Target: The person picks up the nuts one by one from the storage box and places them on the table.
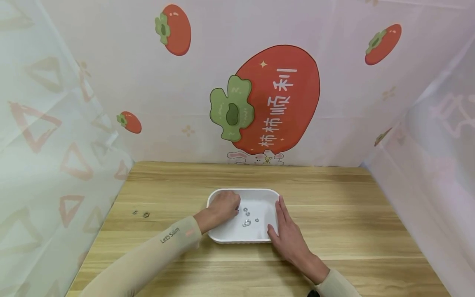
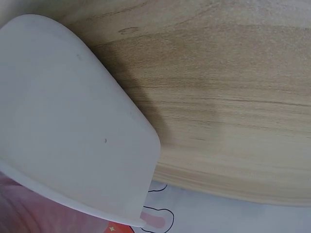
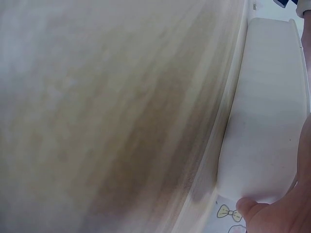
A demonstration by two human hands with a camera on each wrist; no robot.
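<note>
A shallow white tray (image 1: 256,236) stands on the wooden table with several small metal nuts or washers (image 1: 248,222) on its floor. My left hand (image 1: 224,206) reaches over the left wall into the tray. Its fingers curl down and appear to pinch a small metal piece (image 1: 237,209), mostly hidden by the fingertips. At the near right corner my right hand (image 1: 291,239) holds the tray, its thumb over the inside and the fingers along the right rim. In both wrist views the outer wall of the tray fills much of the frame, and the left fingers are hidden.
Two small metal pieces, a ring (image 1: 135,212) and a nut (image 1: 146,214), lie on the table (image 1: 167,181) left of the tray. Printed cloth (image 1: 178,90) hangs behind the table and along both sides.
</note>
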